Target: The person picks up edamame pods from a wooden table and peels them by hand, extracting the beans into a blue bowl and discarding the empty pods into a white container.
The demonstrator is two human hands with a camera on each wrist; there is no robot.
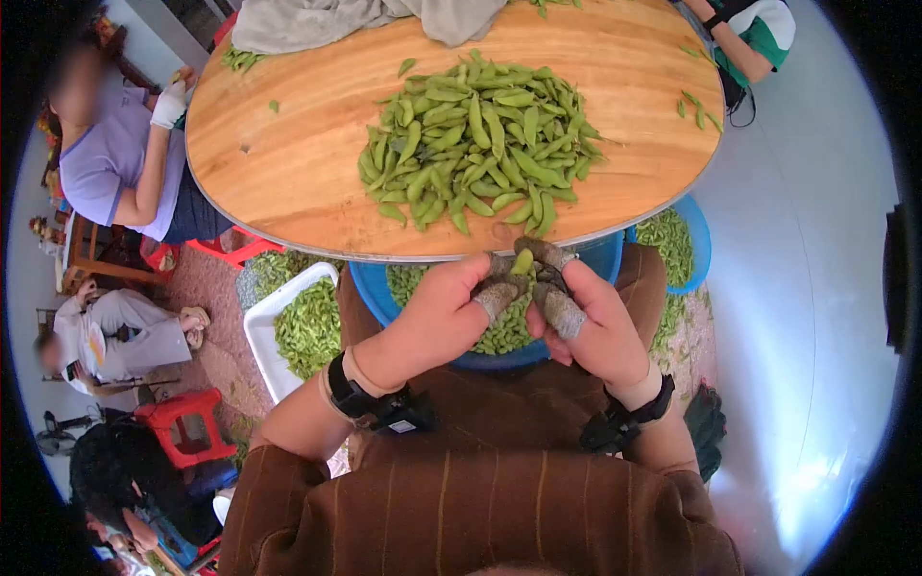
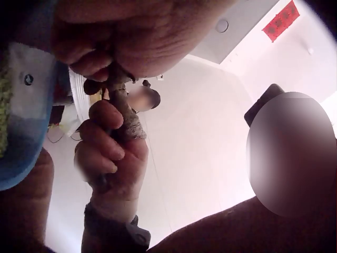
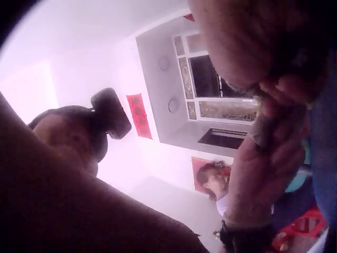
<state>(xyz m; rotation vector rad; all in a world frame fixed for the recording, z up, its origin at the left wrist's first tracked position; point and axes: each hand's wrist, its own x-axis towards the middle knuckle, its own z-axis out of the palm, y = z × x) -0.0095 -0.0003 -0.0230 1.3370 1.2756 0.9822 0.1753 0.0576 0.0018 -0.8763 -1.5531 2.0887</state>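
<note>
Both hands meet just below the table edge in the head view, at a green soybean pod [image 1: 521,262]. My left hand [image 1: 432,312] pinches it from the left between thumb and fingers; my right hand [image 1: 605,322] pinches from the right. Grey, worn coverings wrap the thumb and finger tips of each hand. Under the hands stands a blue tub [image 1: 363,288] with green beans in it. A large heap of soybean pods [image 1: 480,139] lies on the wooden table [image 1: 279,182] just beyond. In the left wrist view the right hand [image 2: 113,147] shows curled fingers; the pod is hidden there.
A white tray [image 1: 257,331] of green pieces stands left of the knees, and another blue tub [image 1: 704,245] at the right. Grey cloth [image 1: 355,21] lies on the table's far side. Several people sit around; one wears a white glove [image 1: 170,106]. A red stool [image 1: 187,422] stands left.
</note>
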